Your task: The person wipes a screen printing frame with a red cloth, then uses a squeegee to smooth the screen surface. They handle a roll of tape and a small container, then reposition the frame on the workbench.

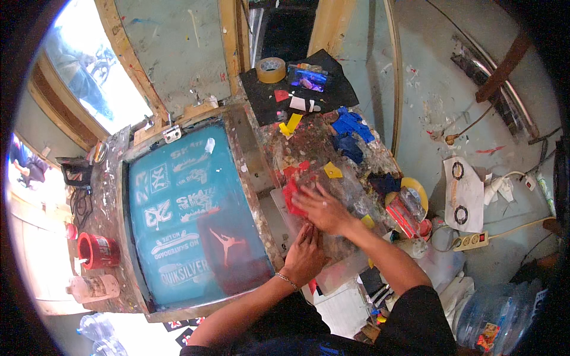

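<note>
My right hand [320,207] lies flat, fingers spread, pressing on a sheet of clear plastic [344,184] spread over a paint-stained worktable [309,142]. Under its fingertips sits a red piece [291,190]. My left hand [304,255], a thin bracelet on the wrist, rests just below the right one, fingers together on the same plastic sheet. To the left lies a teal printing screen [190,207] in a frame, with several pale logo designs and a dark red inked patch [231,246].
A tape roll [271,69] and a lit phone [308,79] lie on a black mat at the back. Blue cloth scraps [350,127], a yellow tape roll [415,190], a red tin [98,250], a bottle [92,288], a power strip [471,240] and a large water jug [499,320] surround the table.
</note>
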The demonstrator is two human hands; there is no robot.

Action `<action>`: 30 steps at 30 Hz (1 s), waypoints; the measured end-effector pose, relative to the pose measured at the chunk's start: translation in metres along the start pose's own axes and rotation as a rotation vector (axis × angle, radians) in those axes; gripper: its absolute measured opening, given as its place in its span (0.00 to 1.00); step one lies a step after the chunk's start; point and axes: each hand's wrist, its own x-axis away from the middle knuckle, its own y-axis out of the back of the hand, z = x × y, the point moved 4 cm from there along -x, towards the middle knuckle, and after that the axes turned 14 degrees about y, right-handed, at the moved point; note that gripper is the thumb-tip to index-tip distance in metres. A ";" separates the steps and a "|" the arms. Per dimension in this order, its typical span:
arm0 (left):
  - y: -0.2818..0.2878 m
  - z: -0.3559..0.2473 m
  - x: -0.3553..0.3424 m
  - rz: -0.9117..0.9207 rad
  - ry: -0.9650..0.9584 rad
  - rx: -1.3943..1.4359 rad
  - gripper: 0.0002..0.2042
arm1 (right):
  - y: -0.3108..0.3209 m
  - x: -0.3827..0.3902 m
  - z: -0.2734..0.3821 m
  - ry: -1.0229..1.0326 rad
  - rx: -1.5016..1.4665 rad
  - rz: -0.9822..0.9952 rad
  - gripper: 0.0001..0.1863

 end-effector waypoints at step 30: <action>-0.016 0.001 -0.003 0.008 0.018 -0.132 0.29 | 0.004 0.008 -0.013 -0.316 -0.068 -0.097 0.27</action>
